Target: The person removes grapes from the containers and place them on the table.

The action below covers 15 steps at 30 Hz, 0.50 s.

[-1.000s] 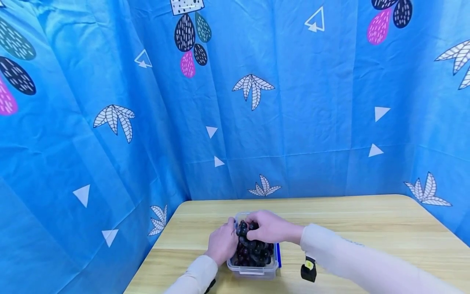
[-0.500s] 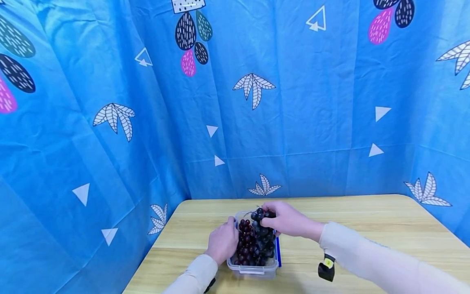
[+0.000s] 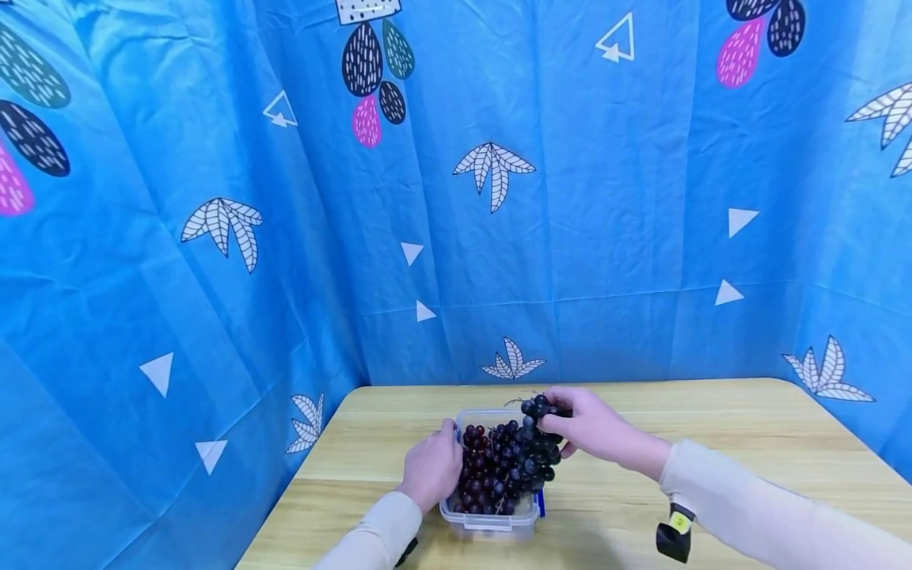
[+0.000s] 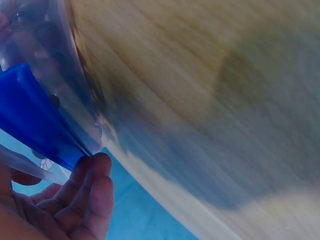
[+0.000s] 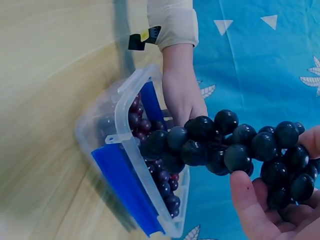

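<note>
Right hand (image 3: 594, 431) fingers curl round a grape bunch (image 3: 534, 455), lifting it clear of the tub (image 3: 492, 518) near the bench's left edge; left hand (image 3: 431, 471) grips the tub's side; next it needs a clear set-down spot.

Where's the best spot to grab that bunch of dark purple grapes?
Probably the top of the bunch of dark purple grapes, from above: the right hand pinches it there and the rest hangs freely over the clear plastic box.
</note>
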Tool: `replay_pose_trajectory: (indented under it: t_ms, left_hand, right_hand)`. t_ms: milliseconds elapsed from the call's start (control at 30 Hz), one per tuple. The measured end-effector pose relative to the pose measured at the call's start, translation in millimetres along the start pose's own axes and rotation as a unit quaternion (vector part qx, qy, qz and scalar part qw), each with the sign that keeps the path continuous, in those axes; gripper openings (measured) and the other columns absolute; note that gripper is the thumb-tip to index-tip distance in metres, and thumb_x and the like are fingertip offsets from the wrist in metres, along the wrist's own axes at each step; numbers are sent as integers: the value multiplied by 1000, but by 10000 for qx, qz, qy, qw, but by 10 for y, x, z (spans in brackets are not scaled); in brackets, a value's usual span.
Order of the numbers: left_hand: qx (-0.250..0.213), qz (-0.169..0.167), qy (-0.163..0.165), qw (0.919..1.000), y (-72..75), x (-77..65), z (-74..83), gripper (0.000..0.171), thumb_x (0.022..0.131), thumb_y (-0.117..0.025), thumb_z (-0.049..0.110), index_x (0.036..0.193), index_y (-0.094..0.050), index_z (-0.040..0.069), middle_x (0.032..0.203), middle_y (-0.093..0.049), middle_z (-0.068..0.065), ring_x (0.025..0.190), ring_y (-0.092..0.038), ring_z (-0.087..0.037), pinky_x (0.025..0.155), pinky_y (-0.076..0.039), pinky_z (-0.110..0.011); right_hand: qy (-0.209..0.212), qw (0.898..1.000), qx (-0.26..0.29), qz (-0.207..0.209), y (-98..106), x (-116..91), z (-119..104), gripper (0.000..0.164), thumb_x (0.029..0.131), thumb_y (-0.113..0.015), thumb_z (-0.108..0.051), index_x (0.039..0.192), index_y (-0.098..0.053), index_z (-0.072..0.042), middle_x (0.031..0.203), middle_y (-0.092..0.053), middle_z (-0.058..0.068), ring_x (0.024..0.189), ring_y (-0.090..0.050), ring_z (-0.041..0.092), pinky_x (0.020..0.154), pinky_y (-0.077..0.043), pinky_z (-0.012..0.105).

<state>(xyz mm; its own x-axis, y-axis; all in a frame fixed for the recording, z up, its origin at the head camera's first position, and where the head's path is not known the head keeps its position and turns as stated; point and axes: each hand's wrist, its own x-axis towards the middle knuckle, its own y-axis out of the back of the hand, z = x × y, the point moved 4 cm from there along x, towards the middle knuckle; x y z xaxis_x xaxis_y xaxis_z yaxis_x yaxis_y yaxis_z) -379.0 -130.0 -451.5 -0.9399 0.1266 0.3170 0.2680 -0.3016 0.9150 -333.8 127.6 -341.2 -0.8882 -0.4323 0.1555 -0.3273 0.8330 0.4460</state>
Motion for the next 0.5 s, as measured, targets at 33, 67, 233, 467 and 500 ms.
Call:
replay_pose_trajectory:
  t_ms: [33, 67, 233, 467, 500]
  left_hand:
    - [-3, 3, -8, 10000, 1, 3, 2, 36, 102, -49, 20, 132, -53, 1, 83, -68, -6, 57, -55, -12, 51, -48, -32]
    - [-3, 3, -8, 10000, 2, 2, 2, 37, 102, -50, 21, 132, -53, 1, 84, -68, -6, 57, -55, -12, 51, -48, -32]
    - [27, -11, 0, 10000, -1, -3, -2, 37, 102, -49, 22, 132, -54, 2, 85, -69, -5, 56, -55, -11, 51, -48, -31]
    - [5, -25, 27, 10000, 7, -5, -5, 34, 103, -48, 23, 130, -54, 4, 82, -67, -3, 55, -53, -10, 50, -46, -30]
    - [3, -28, 24, 10000, 9, -4, -3, 34, 103, -48, 23, 130, -54, 4, 82, -68, -3, 55, -53, -10, 50, -46, -30]
  right_hand:
    - [-45, 10000, 26, 39, 17, -15, 14, 15, 91, -64, -13, 104, -61, -4, 92, -61, 8, 81, -62, 21, 60, -60, 40]
    - [-90, 9999, 34, 66, 34, -30, 26, 15, 92, -64, -13, 103, -61, -4, 93, -61, 9, 82, -63, 21, 61, -60, 39]
    - [-206, 9997, 91, 134, 103, -104, 85, 19, 93, -64, -14, 108, -63, -3, 95, -65, 10, 81, -66, 21, 61, -60, 41]
    - [-428, 9986, 233, 211, 134, -170, 227, 18, 93, -64, -14, 107, -63, -2, 93, -66, 10, 82, -67, 21, 61, -60, 40]
    - [-446, 9985, 242, 221, 134, -176, 252, 19, 93, -64, -14, 107, -63, -1, 93, -66, 10, 83, -67, 22, 60, -60, 40]
